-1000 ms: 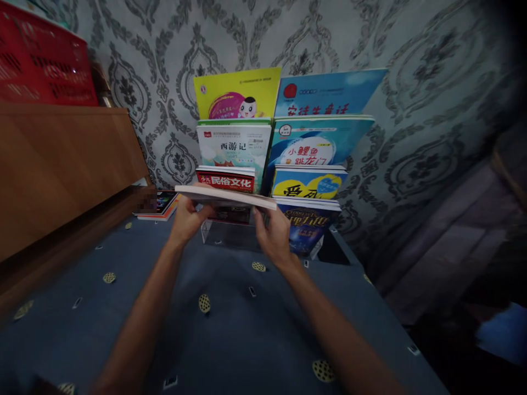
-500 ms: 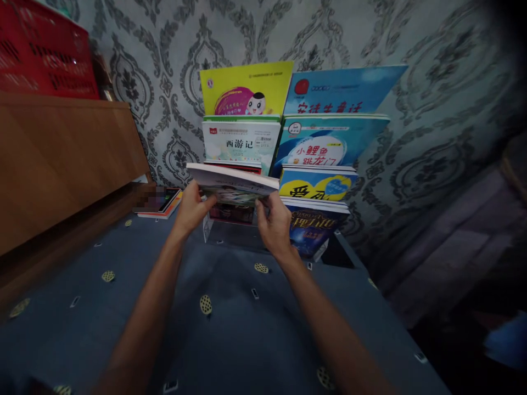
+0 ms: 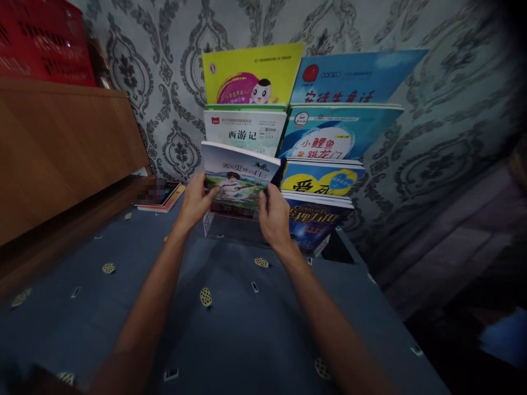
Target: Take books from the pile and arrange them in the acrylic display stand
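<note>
Between my two hands is a thin paperback book (image 3: 236, 178) with a figure in a green landscape on its cover. My left hand (image 3: 196, 202) grips its left edge, thumb on the front, and my right hand (image 3: 275, 216) grips the right edge the same way. The book leans back in the front left of a tiered book rack (image 3: 234, 226), whose clear front edge shows below. Behind it stand a pale book (image 3: 247, 129) and a yellow book (image 3: 251, 68). Right of it are a dark blue book (image 3: 310, 225) and a blue and yellow book (image 3: 321, 178).
Farther back on the right stand a teal book (image 3: 341, 131) and a large blue book (image 3: 354, 77). A small stack of books (image 3: 171, 198) lies at the left, beside a wooden cabinet (image 3: 66, 159) with a red basket (image 3: 45, 44) on top. A blue patterned cloth (image 3: 230, 329) covers the surface.
The book has tipped upright from nearly edge-on, so its front cover now faces me. Both hands keep their hold on its sides. The view has shifted slightly.
</note>
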`<state>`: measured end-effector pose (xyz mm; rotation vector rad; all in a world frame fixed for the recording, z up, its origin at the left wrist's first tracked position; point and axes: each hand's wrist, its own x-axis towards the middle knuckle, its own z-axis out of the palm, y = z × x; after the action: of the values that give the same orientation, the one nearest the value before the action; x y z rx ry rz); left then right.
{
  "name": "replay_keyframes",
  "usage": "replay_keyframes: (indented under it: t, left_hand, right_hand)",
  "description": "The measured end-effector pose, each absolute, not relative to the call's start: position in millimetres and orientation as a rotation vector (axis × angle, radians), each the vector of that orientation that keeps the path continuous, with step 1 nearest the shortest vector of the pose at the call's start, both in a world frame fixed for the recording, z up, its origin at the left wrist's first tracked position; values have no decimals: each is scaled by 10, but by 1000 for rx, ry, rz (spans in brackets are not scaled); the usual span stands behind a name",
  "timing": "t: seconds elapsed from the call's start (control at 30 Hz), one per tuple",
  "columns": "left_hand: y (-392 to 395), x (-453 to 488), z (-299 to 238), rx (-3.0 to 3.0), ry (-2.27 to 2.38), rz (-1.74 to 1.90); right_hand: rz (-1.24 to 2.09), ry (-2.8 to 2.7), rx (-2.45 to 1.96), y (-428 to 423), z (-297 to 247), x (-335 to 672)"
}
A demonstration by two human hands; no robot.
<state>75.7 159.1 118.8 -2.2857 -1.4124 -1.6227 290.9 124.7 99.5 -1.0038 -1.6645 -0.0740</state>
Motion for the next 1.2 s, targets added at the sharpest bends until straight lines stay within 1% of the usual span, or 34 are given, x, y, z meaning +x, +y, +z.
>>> replay_keyframes:
  t: [0.33, 0.47, 0.6, 0.77, 1.0, 1.2]
  left_hand:
    - [1637, 765, 1114, -2239, -1507, -1464]
    - [1578, 842, 1100, -2151, -1549, -1503]
    - [1515, 908, 1109, -2112, -1472, -1543]
    - [1468, 943, 1136, -2165, -1426, -1521]
    - [1507, 940, 1098, -2197, -1419, -1607]
    - [1522, 936, 1086, -2203, -1421, -1612]
  right_hand:
    - [-88, -1726, -1086, 1296, 976, 2911]
    - [-78, -1719, -1070, 1306, 966, 2895]
    - [-75, -1722, -1050, 1312, 963, 2891]
    - [-74, -1721, -1049, 1311, 959, 2898]
    - [-84, -1713, -1031, 1324, 934, 2903]
    - [-83, -1714, -1044, 1315, 950, 2909]
